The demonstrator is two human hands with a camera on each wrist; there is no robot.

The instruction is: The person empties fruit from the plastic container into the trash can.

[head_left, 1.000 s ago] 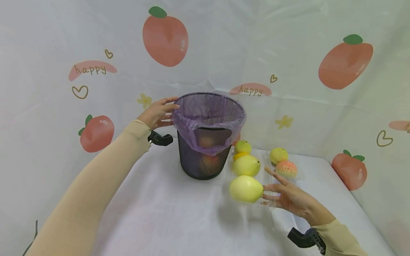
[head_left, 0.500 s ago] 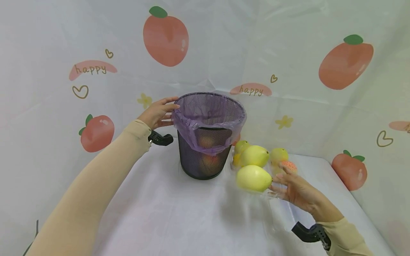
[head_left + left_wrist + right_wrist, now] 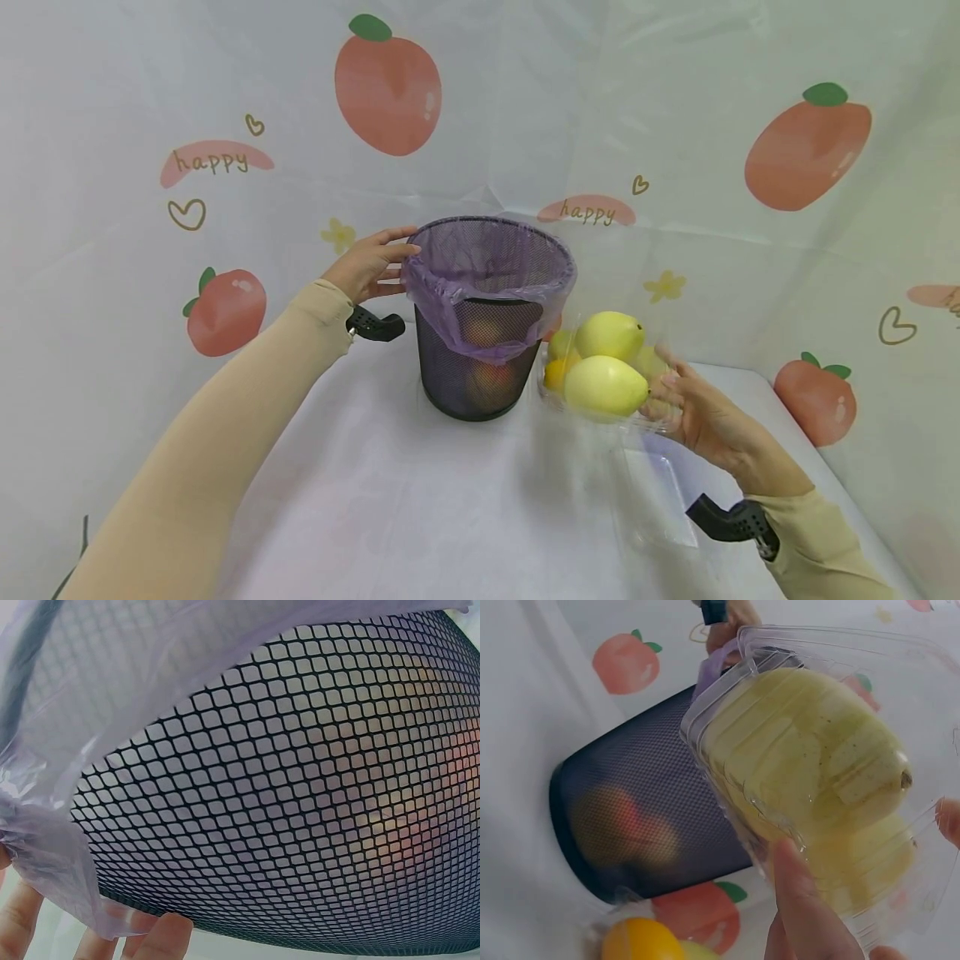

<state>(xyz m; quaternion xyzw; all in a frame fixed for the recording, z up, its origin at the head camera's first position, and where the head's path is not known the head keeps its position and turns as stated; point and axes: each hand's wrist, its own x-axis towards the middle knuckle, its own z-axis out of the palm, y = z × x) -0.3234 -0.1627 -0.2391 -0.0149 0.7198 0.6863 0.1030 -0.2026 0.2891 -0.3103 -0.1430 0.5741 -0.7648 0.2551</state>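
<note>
My right hand (image 3: 708, 417) grips a clear plastic box (image 3: 727, 712), raised above the table. Two pale yellow oval fruits (image 3: 606, 386) lie in it; their kind I cannot tell. At the far left of the rim of a black mesh bin (image 3: 442, 367), my left hand (image 3: 367, 265) rests with spread, fairly straight fingers. A thin purple bag (image 3: 450, 308) lines this bin and folds over its rim. In the left wrist view, fingertips (image 3: 169, 934) touch the bag and mesh. Blurred reddish and yellow fruit (image 3: 604, 825) shows through the mesh.
Behind the raised box, an orange fruit (image 3: 555, 375) and a greenish-yellow fruit (image 3: 561, 343) stand close to the bin's right side. A clear flat plastic piece (image 3: 660, 492) lies on the white tabletop (image 3: 420, 500). A fruit-printed cloth hangs behind.
My right hand has lifted the plastic box with the two yellow fruits upward and slightly right. The orange-speckled fruit at the right is now hidden. My left hand and the bin stay still.
</note>
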